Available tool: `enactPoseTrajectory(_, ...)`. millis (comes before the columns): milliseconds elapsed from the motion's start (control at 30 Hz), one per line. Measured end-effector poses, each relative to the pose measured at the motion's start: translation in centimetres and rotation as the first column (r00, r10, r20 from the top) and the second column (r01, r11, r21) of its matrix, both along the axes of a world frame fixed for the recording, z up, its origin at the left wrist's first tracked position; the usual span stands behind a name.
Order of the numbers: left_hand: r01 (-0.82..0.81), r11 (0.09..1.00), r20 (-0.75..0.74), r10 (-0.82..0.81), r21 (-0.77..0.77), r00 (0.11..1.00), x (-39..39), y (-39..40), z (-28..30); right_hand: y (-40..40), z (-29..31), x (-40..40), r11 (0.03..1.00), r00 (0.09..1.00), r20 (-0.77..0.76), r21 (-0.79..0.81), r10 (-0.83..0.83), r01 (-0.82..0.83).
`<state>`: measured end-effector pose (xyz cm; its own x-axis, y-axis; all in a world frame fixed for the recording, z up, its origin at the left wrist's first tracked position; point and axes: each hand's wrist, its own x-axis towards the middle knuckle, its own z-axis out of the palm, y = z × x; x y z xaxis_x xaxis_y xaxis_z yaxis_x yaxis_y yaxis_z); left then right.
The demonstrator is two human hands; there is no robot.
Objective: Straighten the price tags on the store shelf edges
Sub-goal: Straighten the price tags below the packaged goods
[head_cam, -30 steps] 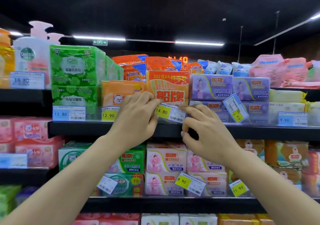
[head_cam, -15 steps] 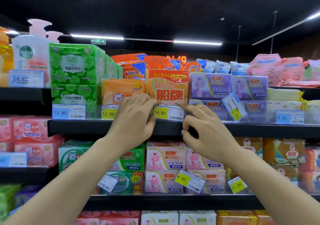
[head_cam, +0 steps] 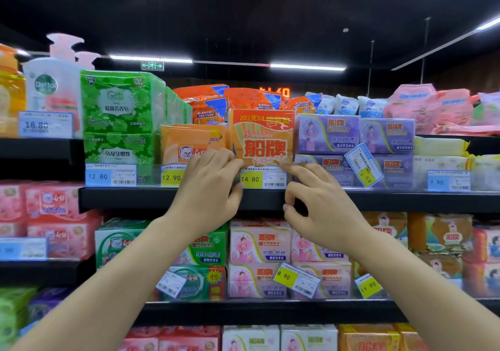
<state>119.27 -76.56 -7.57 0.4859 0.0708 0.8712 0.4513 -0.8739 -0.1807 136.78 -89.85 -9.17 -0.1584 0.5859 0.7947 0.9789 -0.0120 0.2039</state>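
- The left hand (head_cam: 208, 188) is raised to the front edge of the black shelf (head_cam: 135, 199), fingers curled and loosely closed. Its fingertips (head_cam: 234, 161) rest at the upper left corner of the 14.80 price tag (head_cam: 263, 178).
- The right hand (head_cam: 319, 201) meets the same tag from the other side. Its index finger (head_cam: 292, 167) extends to the tag's upper right corner, and its thumb sits at the lower right edge, with the other fingers bent.
- Contact with the tag's edges is visible on both sides; whether either hand actually pinches the tag cannot be confirmed from this angle.
- The 14.80 price tag lies between the two hands, level with the shelf edge, its yellow price block on the left.
- Directly behind the tag, above the fingertips, stands an orange soap pack (head_cam: 262, 139).
- Left of the left hand, the 12.90 tag (head_cam: 173, 176) and, further out, the 12.80 tag (head_cam: 110, 175) sit level on the same edge.
- Right of the right hand, a blue-edged tag (head_cam: 364, 165) is turned steeply out of line in front of the purple soap boxes (head_cam: 351, 136).
- Below the hands, on the next shelf down, the 8.90 tag (head_cam: 296, 279) and the 11.90 tag (head_cam: 368, 285) are tilted.
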Motion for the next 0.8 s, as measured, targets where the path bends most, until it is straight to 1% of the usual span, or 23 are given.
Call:
enactPoseTrajectory(200, -0.022, 1.000, -0.018, 0.021, -0.014, 1.000, -0.2, -0.4, 0.0, -0.4, 0.0, -0.2, 1.000, 0.999, -0.038, -0.030, 0.002, -0.003)
enactPoseTrajectory(300, -0.016, 1.000, -0.036, 0.015, -0.022, 0.999, -0.4, -0.8, 0.2, -1.1, -0.2, 0.1, 1.000, 0.999, -0.041, -0.016, -0.011, 0.010)
enactPoseTrajectory(467, 0.080, 0.996, -0.025, -0.079, 0.037, 0.997, 0.1, -2.1, 0.7, -4.2, -0.4, 1.8, 0.996, 0.990, -0.130, 0.067, -0.055, 0.064)
enactPoseTrajectory(633, 0.154, 0.986, -0.082, -0.148, 0.066, 0.986, 3.2, -4.0, 1.8, -7.2, -0.7, 4.7, 0.978, 0.969, -0.214, 0.137, -0.125, 0.157)
enactPoseTrajectory(733, 0.171, 0.984, -0.118, -0.164, 0.051, 0.979, 5.5, -5.0, 2.4, -8.2, -0.5, 6.1, 0.968, 0.947, -0.270, 0.129, -0.175, 0.216)
enactPoseTrajectory(800, 0.180, 0.982, -0.125, -0.173, 0.050, 0.977, 6.9, -5.5, 2.5, -8.5, -0.2, 6.9, 0.969, 0.942, -0.281, 0.108, -0.185, 0.222)
